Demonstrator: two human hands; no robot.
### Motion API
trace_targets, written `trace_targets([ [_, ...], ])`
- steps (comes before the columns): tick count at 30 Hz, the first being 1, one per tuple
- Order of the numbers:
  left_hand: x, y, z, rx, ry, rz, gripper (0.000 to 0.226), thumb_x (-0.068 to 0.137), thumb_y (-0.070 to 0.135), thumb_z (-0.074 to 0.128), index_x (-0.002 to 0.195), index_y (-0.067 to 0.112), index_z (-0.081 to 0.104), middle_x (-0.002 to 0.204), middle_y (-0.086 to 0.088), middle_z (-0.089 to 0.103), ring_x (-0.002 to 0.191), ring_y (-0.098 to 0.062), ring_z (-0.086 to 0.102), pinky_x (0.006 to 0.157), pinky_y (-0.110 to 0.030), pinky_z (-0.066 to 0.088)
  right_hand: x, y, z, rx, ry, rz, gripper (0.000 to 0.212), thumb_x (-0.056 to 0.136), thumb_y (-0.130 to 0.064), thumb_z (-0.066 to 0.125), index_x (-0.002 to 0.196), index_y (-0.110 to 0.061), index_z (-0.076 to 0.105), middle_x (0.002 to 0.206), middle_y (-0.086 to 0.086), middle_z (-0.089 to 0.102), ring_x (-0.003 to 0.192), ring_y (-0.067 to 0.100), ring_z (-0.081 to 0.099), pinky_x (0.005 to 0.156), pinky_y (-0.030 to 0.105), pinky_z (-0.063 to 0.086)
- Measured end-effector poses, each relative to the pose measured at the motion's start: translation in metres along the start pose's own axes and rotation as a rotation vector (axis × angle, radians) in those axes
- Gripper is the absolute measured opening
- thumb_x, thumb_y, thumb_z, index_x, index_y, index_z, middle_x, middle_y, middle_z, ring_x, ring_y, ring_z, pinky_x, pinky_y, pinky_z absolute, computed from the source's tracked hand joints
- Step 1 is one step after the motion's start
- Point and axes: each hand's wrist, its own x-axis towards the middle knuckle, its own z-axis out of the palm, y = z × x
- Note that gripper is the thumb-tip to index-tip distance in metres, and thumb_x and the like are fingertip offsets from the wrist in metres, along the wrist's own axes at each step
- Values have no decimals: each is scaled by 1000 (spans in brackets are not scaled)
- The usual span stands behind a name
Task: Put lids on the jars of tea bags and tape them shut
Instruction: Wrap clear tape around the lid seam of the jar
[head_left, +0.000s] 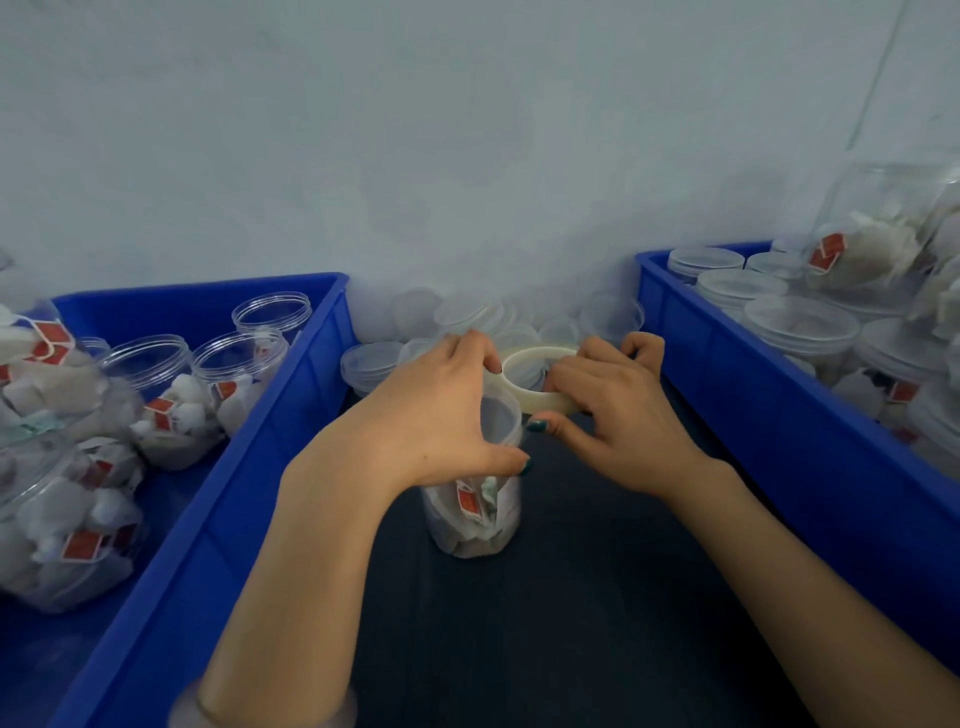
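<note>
One jar (470, 519) of tea bags stands on the dark table (571, 597); left hand (441, 410) curls round its lid (501, 415), right hand (618, 415) pinches the tape roll (540, 405) just beside it. Light, slippery plastic, probably: steady it at the lid rim.

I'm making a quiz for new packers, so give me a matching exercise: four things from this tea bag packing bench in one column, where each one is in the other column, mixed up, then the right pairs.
Things
1. tape roll
2. lidded jar
3. open jars
4. loose lids

Places
A. in the left blue bin
B. piled by the wall, between the bins
C. in the right grip
D. upright on the dark surface, under the left grip

Pairs: 1-C, 2-D, 3-A, 4-B
</note>
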Motion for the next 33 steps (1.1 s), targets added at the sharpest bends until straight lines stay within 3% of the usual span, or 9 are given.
trace_targets([
  [7,-1,-1,1,-75,-41,31,74,73,51,82,131,33,38,128,15,43,113,-6,50,97,-33,49,0,2,-5,-128,-63,40,53,96,-68,31,73,-24,50,75,-12,52,78,13,44,77,36,19],
  [13,0,-8,1,-118,-82,74,72,77,45,80,135,35,39,128,19,40,112,0,47,92,-23,50,4,3,-5,-73,-180,92,64,91,-79,21,75,-25,52,74,-15,50,79,9,40,78,36,22],
  [16,2,-8,3,-99,-99,93,64,78,40,78,130,36,41,125,17,36,111,-4,47,90,-27,51,9,5,-8,22,-249,123,69,84,-85,24,74,-25,58,67,-12,50,77,6,40,76,35,19],
  [18,3,-5,9,-55,-83,101,56,78,44,75,122,37,40,120,15,35,107,-7,46,86,-30,50,11,6,-8,38,-290,127,69,82,-85,26,77,-28,63,67,-11,52,81,3,43,74,33,17],
  [23,12,1,23,58,25,73,59,72,84,52,108,39,42,114,14,41,104,-6,44,81,-31,46,9,4,-4,88,-324,135,59,82,-75,28,77,-29,64,66,-14,49,85,-4,41,72,34,15],
  [29,18,-2,28,-45,111,86,56,74,73,65,112,35,47,111,19,45,100,-3,48,82,-29,47,10,9,-12,23,-305,79,58,87,-75,27,84,-30,65,73,-15,54,82,3,42,75,31,13],
  [33,20,-2,32,-74,165,27,59,76,70,60,119,31,47,118,16,46,104,-7,52,86,-31,49,8,16,-15,55,-254,115,39,94,-60,39,78,-29,57,71,-15,49,80,7,42,77,36,19],
])
